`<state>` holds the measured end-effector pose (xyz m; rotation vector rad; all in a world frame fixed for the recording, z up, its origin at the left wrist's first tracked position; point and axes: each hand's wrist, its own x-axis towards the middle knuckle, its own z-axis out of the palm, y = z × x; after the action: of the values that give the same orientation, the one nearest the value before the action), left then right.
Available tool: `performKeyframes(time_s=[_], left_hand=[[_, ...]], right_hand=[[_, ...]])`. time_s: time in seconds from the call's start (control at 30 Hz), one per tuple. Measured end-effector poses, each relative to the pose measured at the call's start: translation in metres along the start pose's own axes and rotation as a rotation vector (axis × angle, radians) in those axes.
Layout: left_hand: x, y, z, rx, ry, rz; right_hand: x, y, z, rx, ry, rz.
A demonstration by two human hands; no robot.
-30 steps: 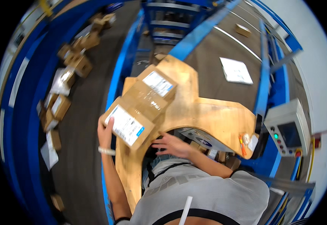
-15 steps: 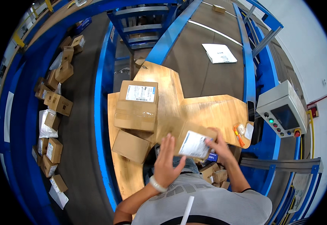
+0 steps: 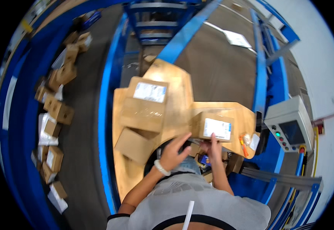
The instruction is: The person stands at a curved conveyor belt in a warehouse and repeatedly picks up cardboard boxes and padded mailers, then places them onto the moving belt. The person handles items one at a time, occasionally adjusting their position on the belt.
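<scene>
Head view: both hands are at the near edge of the bench (image 3: 174, 82), a wooden top that wraps around the person's waist.

Small box (image 3: 212, 127) sits on the right wing of the bench, white label facing the camera. Right hand (image 3: 214, 148) is under its near edge, fingers up against the label side, touching it. I can't tell if it's a real grip or just contact.

Left hand (image 3: 173, 153) is just left of that box, fingers spread and apart, nothing in it. Index points toward the box's lower left corner; I can't tell if it touches. White band on that wrist.

Big box (image 3: 144, 104) lies mid-bench, left of the small one, label on top, well clear of both hands. Low box (image 3: 133, 144) sits in front of it at the bench's near left edge, close to the left forearm.

Orange tool (image 3: 243, 140) and a white tag lie on the bench's far right corner, just right of the small box.

Control panel (image 3: 290, 128) with a screen and buttons stands right of the bench. Belt (image 3: 78, 99) on the left carries many loose boxes and white mailers.
</scene>
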<state>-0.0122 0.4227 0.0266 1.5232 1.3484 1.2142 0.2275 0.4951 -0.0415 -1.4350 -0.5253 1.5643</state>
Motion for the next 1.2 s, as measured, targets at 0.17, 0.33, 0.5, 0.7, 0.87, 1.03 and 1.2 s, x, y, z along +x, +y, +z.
performKeyframes(time_s=[0.17, 0.33, 0.5, 0.7, 0.87, 1.03, 1.2], left_hand=[[-0.043, -0.007, -0.140, 0.476, 0.680, -0.178], [-0.075, -0.119, -0.182, 0.349, 0.652, -0.384], [-0.071, -0.125, -0.170, 0.218, 0.524, -0.467], [-0.107, -0.125, -0.144, -0.103, 0.543, -0.335], [-0.062, -0.096, -0.102, -0.422, 0.171, -0.192], [0.073, -0.093, -0.028, -0.287, -0.126, -0.252], [0.165, -0.137, 0.065, 0.022, -0.175, -0.198]], right_hand=[[0.123, -0.057, 0.025, -0.064, -0.174, -0.096], [0.186, -0.055, 0.090, -0.239, -0.298, 0.139], [0.030, 0.045, 0.160, -0.583, -0.900, 0.941], [0.001, 0.062, 0.186, -0.272, -0.847, 0.796], [-0.011, -0.022, 0.149, -0.338, -0.725, -0.060], [0.036, -0.057, 0.092, -0.214, -0.111, -0.161], [0.049, -0.056, 0.062, -0.053, 0.254, -0.052]])
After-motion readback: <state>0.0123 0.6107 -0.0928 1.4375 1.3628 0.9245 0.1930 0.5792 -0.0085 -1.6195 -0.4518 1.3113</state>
